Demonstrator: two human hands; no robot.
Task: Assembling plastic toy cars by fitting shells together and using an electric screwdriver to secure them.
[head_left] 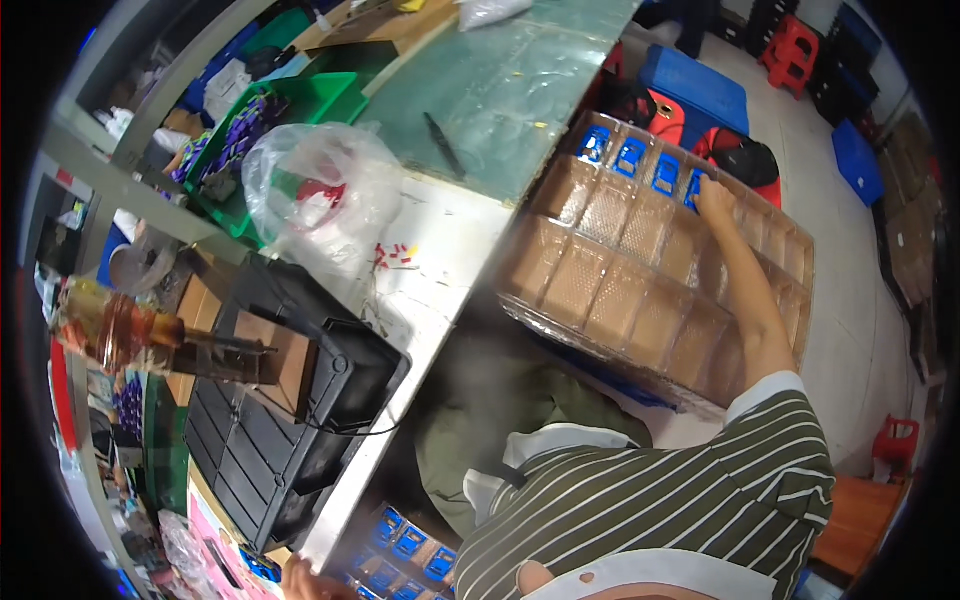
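My right hand (714, 200) reaches to the far row of a clear plastic compartment tray (610, 260) that lies on a carton. Its fingers are closed around a blue toy car body (694, 188) in one of the compartments. To the left of it, further blue car bodies (629, 157) sit one to a compartment, while the near row holds none. My left hand (308, 580) is at the lower edge, partly cut off and blurred. It is beside a second tray with several blue car bodies (409, 542); whether its fingers hold anything does not show.
On the workbench (450, 225) lie a clear plastic bag (320, 195), small red pieces (396, 256) and a dark pen-like tool (443, 145). A black lidded crate (300, 390) and a press-like fixture (150, 340) stand left. Behind the tray is a blue bin (695, 85).
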